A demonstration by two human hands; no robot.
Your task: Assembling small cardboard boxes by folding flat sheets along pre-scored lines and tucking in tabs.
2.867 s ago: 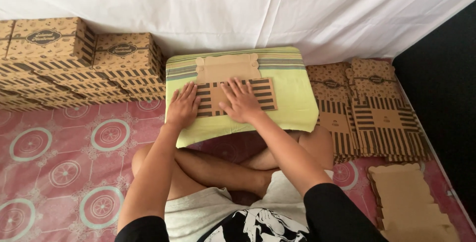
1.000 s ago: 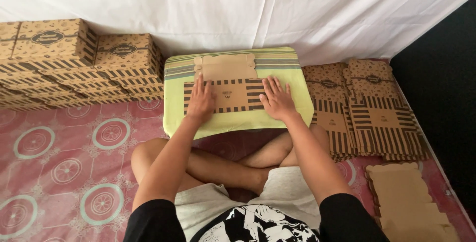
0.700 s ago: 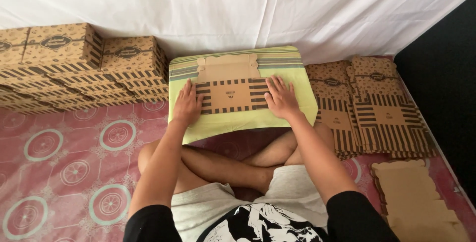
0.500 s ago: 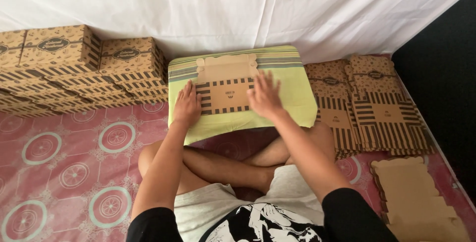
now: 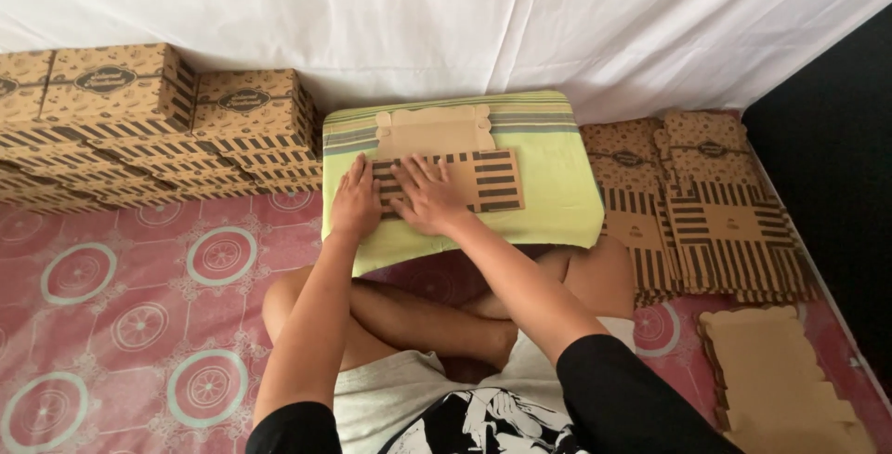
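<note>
Far left, stacks of folded brown cardboard boxes with dark stripes and oval labels line up against the white sheet backdrop, resting on the pink floor mat with round teal patterns. Moving in, the left hand lies flat, palm down, fingers together and stretched forward, gripping nothing; its fingertips press the left edge of the flat brown cardboard box blank with black stripes. That blank lies across the top of the yellow-green striped cushion, right in front of the crossed legs. Just beside, the right hand is spread wide, fingers fanned out over the blank's striped left half, pressing down rather than clasping. The blank's right half sticks out bare past those fingers. Further right, a pile of flat striped cardboard blanks sits on the mat, and nearer the corner, plain brown scalloped cardboard sheets.
</note>
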